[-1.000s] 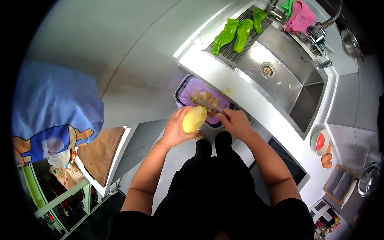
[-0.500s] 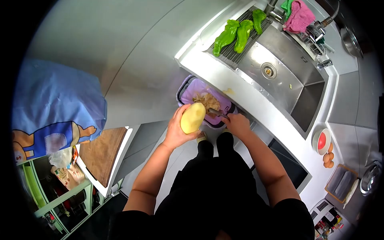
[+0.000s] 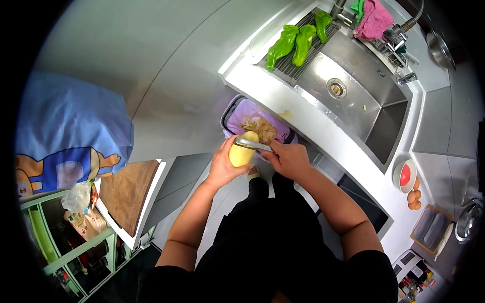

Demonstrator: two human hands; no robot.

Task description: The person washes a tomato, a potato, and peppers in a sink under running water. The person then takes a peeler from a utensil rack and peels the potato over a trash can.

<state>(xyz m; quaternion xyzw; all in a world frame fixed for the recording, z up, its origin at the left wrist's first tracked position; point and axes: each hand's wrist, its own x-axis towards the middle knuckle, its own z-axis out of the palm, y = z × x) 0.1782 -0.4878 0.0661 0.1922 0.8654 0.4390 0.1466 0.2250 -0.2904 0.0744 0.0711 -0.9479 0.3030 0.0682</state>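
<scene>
A pale yellow peeled potato sits in my left hand, with the fingers wrapped round its side. My right hand grips the handle of a metal peeler. The peeler's head lies across the upper part of the potato. Just beyond both hands is a bin lined with a purple bag, and a heap of peelings rests in it.
Beside the bin runs a white counter edge with a steel sink. Green peppers lie on a drying rack. A bowl and eggs are on the right. A wooden board stands left.
My right hand has brought the peeler left and onto the potato; before, it was apart, over the bin. My left hand still holds the potato in about the same place.
</scene>
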